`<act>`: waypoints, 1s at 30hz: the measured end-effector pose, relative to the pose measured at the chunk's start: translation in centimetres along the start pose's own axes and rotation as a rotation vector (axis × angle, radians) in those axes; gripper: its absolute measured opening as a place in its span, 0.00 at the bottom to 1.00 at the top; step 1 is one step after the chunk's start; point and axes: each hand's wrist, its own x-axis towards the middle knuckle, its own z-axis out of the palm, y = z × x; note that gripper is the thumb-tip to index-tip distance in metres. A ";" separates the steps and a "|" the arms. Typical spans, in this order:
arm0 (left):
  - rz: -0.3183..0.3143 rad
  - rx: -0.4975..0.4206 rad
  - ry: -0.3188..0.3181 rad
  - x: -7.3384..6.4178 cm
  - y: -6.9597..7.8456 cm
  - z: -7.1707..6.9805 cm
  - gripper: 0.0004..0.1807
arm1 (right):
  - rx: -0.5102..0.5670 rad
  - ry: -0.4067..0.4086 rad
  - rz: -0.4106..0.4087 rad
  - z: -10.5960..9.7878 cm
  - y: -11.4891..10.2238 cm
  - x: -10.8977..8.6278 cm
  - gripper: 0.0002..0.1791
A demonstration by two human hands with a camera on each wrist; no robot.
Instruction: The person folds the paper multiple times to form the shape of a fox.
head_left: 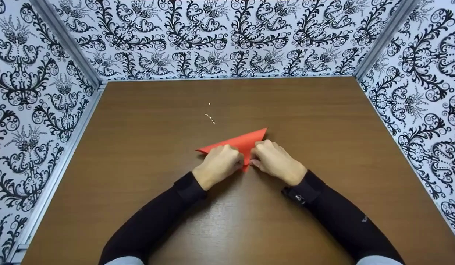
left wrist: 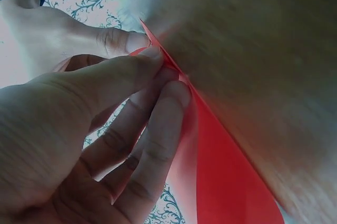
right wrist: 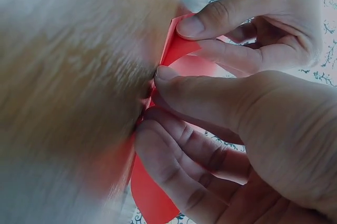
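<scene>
Pinching red paper (head_left: 247, 144) at mid table (head_left: 157, 121), L hand (head_left: 221, 162) & R hand (head_left: 276, 160) hold its near end, close tog. They hide pt of it; can't tell what white bits (head_left: 214, 122) are.

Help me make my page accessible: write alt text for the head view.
A person's left grip and right grip hold folded red paper over a brown table. Pale specks lie beyond the paper; black-and-white patterned walls rise on three sides.
</scene>
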 end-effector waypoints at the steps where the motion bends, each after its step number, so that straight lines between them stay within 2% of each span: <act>1: 0.002 0.004 0.003 0.0 0.0 0.0 0.10 | -0.002 0.004 -0.003 0.0 0.0 0.0 0.11; 11: 0.026 0.019 0.013 -0.1 0.4 -0.2 0.10 | 0.009 0.009 -0.031 -0.3 0.4 0.2 0.10; 20: 0.044 0.058 0.006 -0.1 0.4 -0.1 0.12 | 0.120 0.004 -0.050 -0.3 0.9 0.5 0.05; 25: 0.057 0.077 0.006 -0.1 0.3 0.1 0.13 | 0.149 -0.006 -0.055 0.1 1.1 0.5 0.05; 30: 0.083 0.106 0.033 -0.2 0.4 0.4 0.14 | 0.173 -0.012 -0.048 0.2 1.2 0.4 0.06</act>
